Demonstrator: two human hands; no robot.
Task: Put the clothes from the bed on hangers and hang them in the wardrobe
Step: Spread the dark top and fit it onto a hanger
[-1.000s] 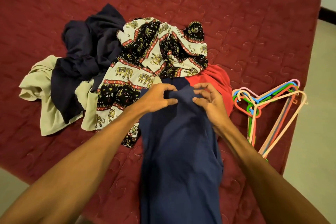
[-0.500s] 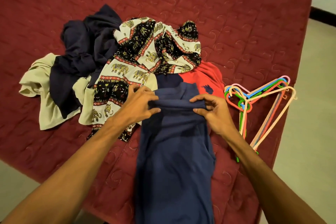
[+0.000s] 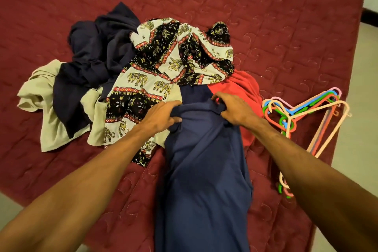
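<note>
A navy blue garment (image 3: 204, 170) lies stretched toward me over the front of the bed. My left hand (image 3: 161, 116) grips its top edge on the left, and my right hand (image 3: 235, 110) grips the same edge on the right, fingers curled into the fabric. Behind the hands lies a pile: an elephant-print garment (image 3: 167, 67), a dark navy garment (image 3: 98, 53), a beige garment (image 3: 47, 112) and a red garment (image 3: 243, 86). A bundle of coloured plastic hangers (image 3: 302, 112) lies on the bed to the right of my right hand.
The bed carries a maroon quilted cover (image 3: 266, 6). Its right edge meets a pale tiled floor (image 3: 360, 129), and floor also shows at the bottom left corner. No wardrobe is in view.
Both hands have bunched the navy garment's top edge tighter and moved a little apart; the stretched band between them has slackened into folds. The red garment's emblem is covered again.
</note>
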